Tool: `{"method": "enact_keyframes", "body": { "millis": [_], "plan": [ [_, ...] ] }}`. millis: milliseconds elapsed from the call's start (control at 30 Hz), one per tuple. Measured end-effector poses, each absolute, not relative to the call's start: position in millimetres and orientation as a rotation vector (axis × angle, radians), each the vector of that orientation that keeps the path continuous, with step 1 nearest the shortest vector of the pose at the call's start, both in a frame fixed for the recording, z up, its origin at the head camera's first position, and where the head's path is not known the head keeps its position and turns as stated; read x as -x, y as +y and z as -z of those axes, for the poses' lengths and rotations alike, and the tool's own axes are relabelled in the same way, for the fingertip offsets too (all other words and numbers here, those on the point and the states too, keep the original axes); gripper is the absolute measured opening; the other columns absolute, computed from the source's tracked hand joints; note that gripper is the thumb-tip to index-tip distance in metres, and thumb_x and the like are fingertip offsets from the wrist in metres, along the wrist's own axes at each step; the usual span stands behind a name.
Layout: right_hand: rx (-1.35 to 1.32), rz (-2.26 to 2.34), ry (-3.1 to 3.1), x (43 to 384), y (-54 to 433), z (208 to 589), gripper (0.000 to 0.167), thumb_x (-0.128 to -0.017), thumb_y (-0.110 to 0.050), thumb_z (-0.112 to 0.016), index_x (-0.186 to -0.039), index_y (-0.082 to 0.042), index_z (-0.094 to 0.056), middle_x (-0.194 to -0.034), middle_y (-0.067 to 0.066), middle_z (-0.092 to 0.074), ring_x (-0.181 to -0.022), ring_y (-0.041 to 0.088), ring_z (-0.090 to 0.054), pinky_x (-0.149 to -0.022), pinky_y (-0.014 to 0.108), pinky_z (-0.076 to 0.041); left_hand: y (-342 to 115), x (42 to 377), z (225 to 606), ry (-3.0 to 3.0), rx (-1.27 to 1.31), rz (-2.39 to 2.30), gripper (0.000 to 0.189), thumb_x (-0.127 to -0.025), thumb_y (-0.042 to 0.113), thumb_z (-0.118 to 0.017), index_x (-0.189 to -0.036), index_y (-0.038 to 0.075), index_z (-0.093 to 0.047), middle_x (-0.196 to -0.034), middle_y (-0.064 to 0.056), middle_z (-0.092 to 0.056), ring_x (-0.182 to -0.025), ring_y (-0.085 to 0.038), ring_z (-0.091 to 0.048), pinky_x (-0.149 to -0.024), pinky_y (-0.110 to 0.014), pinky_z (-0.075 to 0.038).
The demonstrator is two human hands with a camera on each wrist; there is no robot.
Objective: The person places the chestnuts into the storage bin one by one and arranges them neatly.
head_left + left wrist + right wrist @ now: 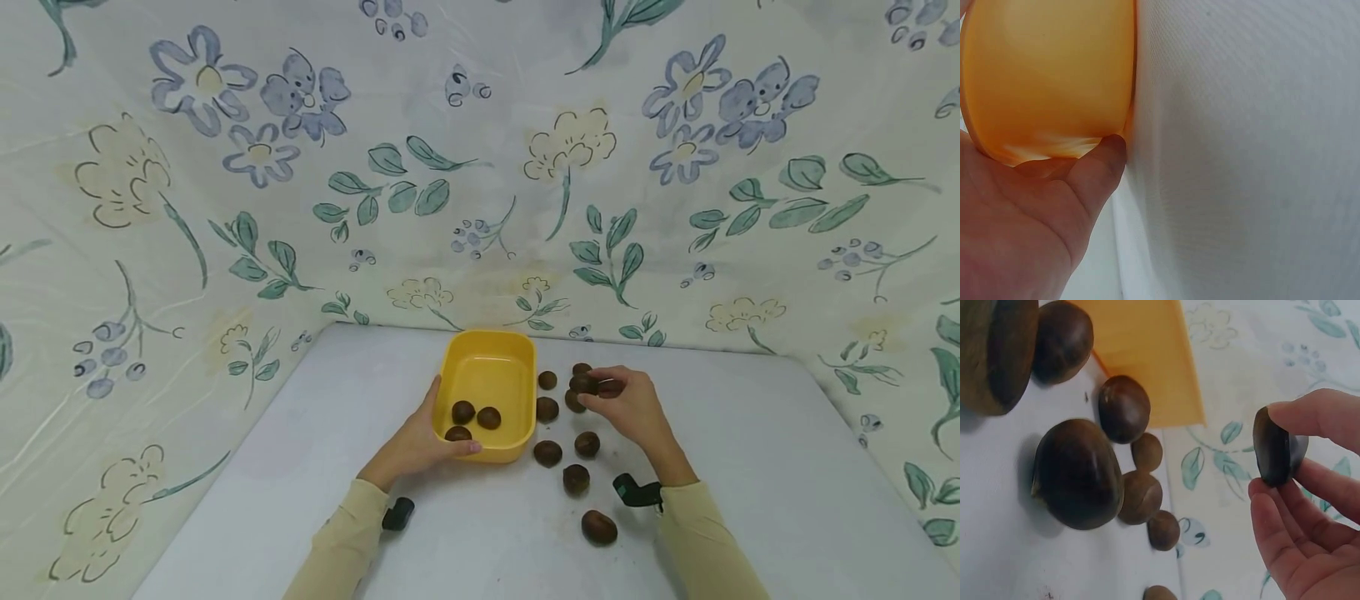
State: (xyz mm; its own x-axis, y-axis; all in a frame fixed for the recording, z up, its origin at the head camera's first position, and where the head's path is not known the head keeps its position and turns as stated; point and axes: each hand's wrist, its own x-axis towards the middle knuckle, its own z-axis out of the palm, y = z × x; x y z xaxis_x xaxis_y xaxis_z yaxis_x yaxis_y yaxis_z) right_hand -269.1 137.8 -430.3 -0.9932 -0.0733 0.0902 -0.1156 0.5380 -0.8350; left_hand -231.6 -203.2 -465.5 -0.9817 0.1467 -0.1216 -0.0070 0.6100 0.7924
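Note:
My left hand grips a yellow plastic container at its near left corner, the thumb along the near wall. Three chestnuts lie inside it, toward the near end. In the left wrist view, the thumb presses the wall of the translucent yellow container. To the right of the container, my right hand pinches a dark brown chestnut between thumb and fingertips. The right wrist view shows this chestnut held up apart from the others.
Several loose chestnuts are scattered on the white tabletop right of the container, the nearest chestnut close to the right forearm. A floral sheet rises behind the table. Black wrist cameras sit beside both forearms.

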Motion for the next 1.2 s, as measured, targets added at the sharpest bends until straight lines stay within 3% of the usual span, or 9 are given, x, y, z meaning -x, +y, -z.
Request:
{"method": "enact_keyframes", "body": {
  "millis": [400, 700, 967, 1200],
  "plan": [
    [-0.161, -1.621, -2.641, 260, 121, 423, 0.043, -0.087, -0.015, -0.082, -0.127, -0.003, -0.071, -0.126, 0.018, -0.072, -0.107, 0.03, -0.072, -0.095, 0.039, -0.063, -203, 233, 466, 2.662, -0.131, -1.315, 0.14, -0.074, 0.056, -0.089, -0.167, 0.015, 0.007, -0.173, -0.021, -0.015, -0.159, -0.042, -0.023, -0.128, -0.061, -0.025],
    [-0.246, -1.673, -2.583, 256, 109, 426, 0.039, -0.085, -0.014, -0.083, -0.121, -0.002, -0.074, -0.116, 0.017, -0.074, -0.096, 0.024, -0.071, -0.085, 0.029, -0.064, -204, 232, 467, 2.656, -0.122, -1.321, 0.14, -0.073, 0.056, -0.089, -0.167, 0.015, 0.007, -0.173, -0.02, -0.016, -0.159, -0.042, -0.023, -0.128, -0.061, -0.025],
    [-0.288, -1.641, -2.602, 251, 91, 427, 0.035, -0.082, -0.015, -0.086, -0.115, -0.006, -0.078, -0.113, 0.013, -0.075, -0.095, 0.022, -0.07, -0.085, 0.033, -0.064, -206, 231, 466, 2.664, -0.105, -1.305, 0.141, -0.073, 0.058, -0.088, -0.167, 0.016, 0.007, -0.173, -0.021, -0.016, -0.159, -0.043, -0.024, -0.126, -0.063, -0.027],
    [-0.407, -1.718, -2.569, 250, 78, 432, 0.036, -0.082, -0.012, -0.086, -0.115, -0.005, -0.078, -0.116, 0.013, -0.076, -0.093, 0.021, -0.073, -0.082, 0.029, -0.064, -205, 230, 466, 2.655, -0.096, -1.314, 0.14, -0.073, 0.058, -0.089, -0.168, 0.018, 0.006, -0.174, -0.019, -0.016, -0.159, -0.042, -0.024, -0.127, -0.063, -0.026]
  ]
}}
